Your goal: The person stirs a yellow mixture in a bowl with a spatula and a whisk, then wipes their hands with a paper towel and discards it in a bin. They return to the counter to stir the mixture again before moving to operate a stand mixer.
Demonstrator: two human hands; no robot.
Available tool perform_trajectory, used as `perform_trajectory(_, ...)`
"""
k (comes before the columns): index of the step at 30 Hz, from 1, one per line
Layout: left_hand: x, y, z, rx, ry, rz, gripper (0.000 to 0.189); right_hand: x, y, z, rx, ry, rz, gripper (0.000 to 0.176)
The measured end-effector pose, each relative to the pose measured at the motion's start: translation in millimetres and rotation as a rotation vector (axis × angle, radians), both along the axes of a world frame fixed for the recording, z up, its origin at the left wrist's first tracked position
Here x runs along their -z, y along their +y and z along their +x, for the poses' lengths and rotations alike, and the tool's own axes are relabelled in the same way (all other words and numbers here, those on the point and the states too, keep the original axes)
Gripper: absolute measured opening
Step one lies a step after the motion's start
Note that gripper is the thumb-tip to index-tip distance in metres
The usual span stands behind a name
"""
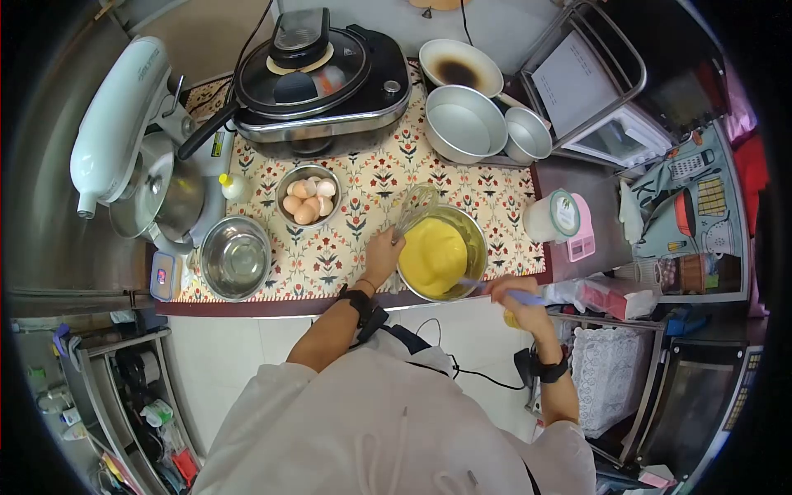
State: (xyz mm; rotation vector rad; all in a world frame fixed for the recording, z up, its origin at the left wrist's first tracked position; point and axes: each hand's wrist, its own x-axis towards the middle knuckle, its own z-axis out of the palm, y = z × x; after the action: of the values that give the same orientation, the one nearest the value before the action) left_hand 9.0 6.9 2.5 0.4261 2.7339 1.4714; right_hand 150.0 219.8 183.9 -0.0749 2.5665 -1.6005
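A metal bowl (478,239) of thick yellow batter (432,256) stands at the counter's front edge. My left hand (382,257) is closed at the bowl's left rim, around the handle end of a wire whisk (418,201) whose loops lean over the back rim. To the right of the bowl, my right hand (513,297) is wrapped round a purple-handled spatula (528,299), its far end reaching into the batter near the front rim. Left of the whisk sits a small metal bowl of eggshells (307,197). An empty metal bowl (235,257) stands farther left.
A stand mixer (124,124) is at the left. An electric pan with a glass lid (305,74) stands at the back. Round tins (466,124) and a stained white pan (461,66) are behind the batter bowl. A lidded tub (551,216) rests on a pink scale (582,228) at the right.
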Motion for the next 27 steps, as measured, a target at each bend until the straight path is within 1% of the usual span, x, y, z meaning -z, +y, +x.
perform_trajectory(1,-1.6,-0.1,-0.5,-0.001,-0.033,-0.006,0.027,-1.6,3.0,-3.1,0.042,0.023,0.018,0.010)
perform_trajectory(2,-2.7,-0.2,-0.6,-0.001,-0.068,-0.012,0.027,8.8,-0.5,-7.1,0.147,0.105,0.019,0.010)
perform_trajectory(4,-3.2,-0.2,4.0,0.003,-0.102,-0.015,0.029,61.4,-20.4,-16.3,0.358,0.263,0.020,0.011)
perform_trajectory(5,-2.6,-0.2,4.3,-0.001,-0.094,-0.007,0.030,95.6,-32.3,-9.9,0.341,0.301,0.010,0.010)
perform_trajectory(6,-2.6,-0.2,1.1,-0.011,-0.081,0.003,0.031,118.6,-42.5,-0.4,0.319,0.345,-0.001,0.009)
perform_trajectory(9,7.7,0.4,0.2,-0.012,0.032,-0.032,0.033,56.1,-66.3,21.0,-0.026,0.197,0.094,0.007)
perform_trajectory(10,6.6,-1.1,1.9,-0.012,0.002,-0.035,0.033,45.5,-59.1,25.9,0.008,0.095,0.012,0.006)
perform_trajectory(12,-0.3,0.4,1.2,-0.010,-0.052,-0.034,0.032,27.4,-21.6,33.2,0.078,-0.101,-0.145,0.004)
perform_trajectory(15,6.0,0.8,0.3,-0.005,-0.015,-0.007,0.032,14.7,8.7,15.1,0.197,0.052,-0.175,0.008)
perform_trajectory(16,4.9,0.8,-0.1,-0.006,-0.035,-0.014,0.032,18.9,5.9,3.8,0.284,0.104,-0.157,0.009)
perform_trajectory(18,3.5,0.4,1.2,-0.006,-0.080,-0.034,0.032,50.0,-18.1,-17.3,0.462,0.201,-0.121,0.011)
perform_trajectory(20,2.7,0.6,6.3,-0.009,-0.063,-0.057,0.033,113.1,-45.3,-20.4,0.567,0.249,-0.277,0.007)
perform_trajectory(22,0.8,1.2,-3.2,-0.028,-0.018,-0.045,0.034,108.6,-78.1,-4.0,0.342,0.341,-0.179,0.003)
perform_trajectory(24,6.2,0.6,1.0,-0.024,0.017,-0.009,0.035,70.9,-71.6,12.3,0.101,0.213,-0.033,0.005)
perform_trajectory(25,5.1,-0.1,3.1,-0.012,-0.029,-0.025,0.035,49.5,-62.1,22.7,-0.012,0.146,0.040,0.007)
perform_trajectory(27,-3.1,-1.1,0.3,0.015,-0.111,-0.056,0.033,14.5,-27.9,29.2,0.001,-0.081,-0.029,0.006)
